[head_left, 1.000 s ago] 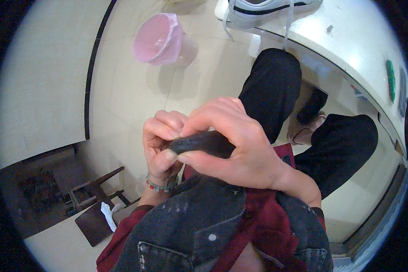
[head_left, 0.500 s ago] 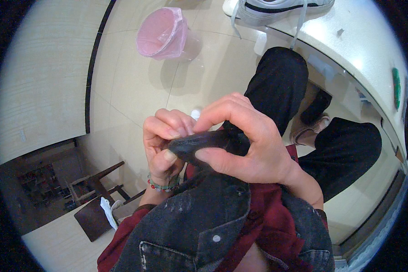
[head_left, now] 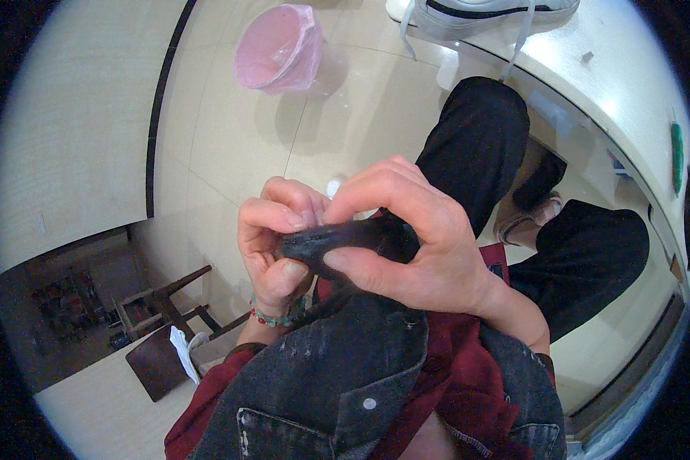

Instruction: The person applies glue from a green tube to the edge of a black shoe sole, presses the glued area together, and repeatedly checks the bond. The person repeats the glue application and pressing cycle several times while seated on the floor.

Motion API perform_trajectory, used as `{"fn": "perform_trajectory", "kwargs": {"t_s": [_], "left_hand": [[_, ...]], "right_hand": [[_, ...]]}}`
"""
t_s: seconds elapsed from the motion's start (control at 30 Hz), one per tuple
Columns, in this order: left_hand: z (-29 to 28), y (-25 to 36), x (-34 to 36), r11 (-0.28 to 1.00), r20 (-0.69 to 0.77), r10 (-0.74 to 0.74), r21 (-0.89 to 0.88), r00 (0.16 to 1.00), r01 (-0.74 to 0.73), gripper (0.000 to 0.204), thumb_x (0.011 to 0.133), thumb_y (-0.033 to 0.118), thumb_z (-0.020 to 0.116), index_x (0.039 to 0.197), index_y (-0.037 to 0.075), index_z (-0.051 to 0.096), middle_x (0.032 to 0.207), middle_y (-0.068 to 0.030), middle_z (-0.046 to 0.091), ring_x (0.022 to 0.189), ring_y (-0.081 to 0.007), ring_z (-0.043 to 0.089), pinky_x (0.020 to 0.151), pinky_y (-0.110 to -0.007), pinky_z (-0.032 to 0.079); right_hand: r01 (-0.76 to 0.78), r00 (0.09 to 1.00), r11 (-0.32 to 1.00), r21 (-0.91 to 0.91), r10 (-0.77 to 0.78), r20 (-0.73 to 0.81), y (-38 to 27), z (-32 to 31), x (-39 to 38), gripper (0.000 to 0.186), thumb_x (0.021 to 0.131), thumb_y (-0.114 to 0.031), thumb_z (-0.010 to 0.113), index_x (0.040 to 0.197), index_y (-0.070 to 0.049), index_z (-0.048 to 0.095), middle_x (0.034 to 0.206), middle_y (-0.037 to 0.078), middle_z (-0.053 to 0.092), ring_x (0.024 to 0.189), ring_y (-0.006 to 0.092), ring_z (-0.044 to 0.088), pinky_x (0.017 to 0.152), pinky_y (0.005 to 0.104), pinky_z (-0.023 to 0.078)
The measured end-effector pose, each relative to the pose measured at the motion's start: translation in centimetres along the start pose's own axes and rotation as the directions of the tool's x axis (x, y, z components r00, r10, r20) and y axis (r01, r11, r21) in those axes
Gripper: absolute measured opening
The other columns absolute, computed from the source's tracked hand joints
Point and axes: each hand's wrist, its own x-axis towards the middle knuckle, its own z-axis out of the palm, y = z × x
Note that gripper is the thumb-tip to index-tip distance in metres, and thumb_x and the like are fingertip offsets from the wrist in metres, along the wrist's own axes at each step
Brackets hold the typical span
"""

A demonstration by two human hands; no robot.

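Observation:
Between my two hands is a folded edge of black denim cloth (head_left: pixel 353 234), worn pale along its crease. It looks continuous with the black denim vest (head_left: pixel 337 368) over my dark red shirt, though the join is partly hidden. My left hand (head_left: pixel 272 238) pinches the cloth's left end between thumb and fingers. My right hand (head_left: pixel 429 245) grips it from the right, thumb below and index finger above, the fingertips of both hands almost meeting. A beaded bracelet (head_left: pixel 276 317) circles my left wrist.
A pink lined bin (head_left: pixel 272 50) stands on the tiled floor ahead. At upper right, a white table (head_left: pixel 583 84) bears a white shoe (head_left: pixel 475 17) with hanging laces and a green pen-like object (head_left: pixel 676 159). A dark wooden stool (head_left: pixel 161 307) is at lower left.
Both hands keep their hold on the cloth, with only slight finger shifts to the left. The surroundings have moved slightly in the view.

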Motion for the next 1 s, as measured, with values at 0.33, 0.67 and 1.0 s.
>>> {"fn": "perform_trajectory", "kwargs": {"t_s": [0.33,0.67,1.0], "left_hand": [[-0.02,0.29,-0.04,1.000,0.042,0.002,0.018,0.999,-0.003,0.031,0.077,0.018,0.072,0.100,0.008,0.054,0.094,-0.0098,0.049,0.086,-0.0201,0.053,0.082,-0.036,0.047],[0.08,0.28,-0.08,1.000,0.046,-0.001,0.014,0.999,0.001,0.029,0.077,0.016,0.071,0.099,0.008,0.054,0.094,-0.0098,0.049,0.085,-0.0197,0.052,0.080,-0.035,0.046],[0.11,0.22,-0.20,0.999,0.025,-0.005,0.034,1.000,0.004,0.029,0.078,0.016,0.071,0.100,0.009,0.053,0.094,-0.0094,0.049,0.086,-0.0196,0.052,0.080,-0.035,0.046]], "right_hand": [[0.077,0.997,0.997,-0.013,-0.077,-0.004,0.11,-0.07,0.16,0.029,0.067,-0.005,0.078,0.093,-0.006,0.065,0.090,0.004,0.065,0.083,0.0200,0.061,0.079,0.0308,0.044],[0.120,0.993,0.993,-0.004,-0.120,-0.002,0.25,-0.02,0.23,0.027,0.067,-0.004,0.076,0.091,-0.006,0.064,0.088,0.004,0.065,0.081,0.0197,0.060,0.081,0.0315,0.042],[0.029,1.000,1.000,-0.004,-0.029,-0.009,0.18,0.27,-0.17,0.029,0.069,-0.005,0.075,0.095,-0.006,0.063,0.090,0.005,0.063,0.083,0.0200,0.059,0.074,0.0287,0.045]]}}
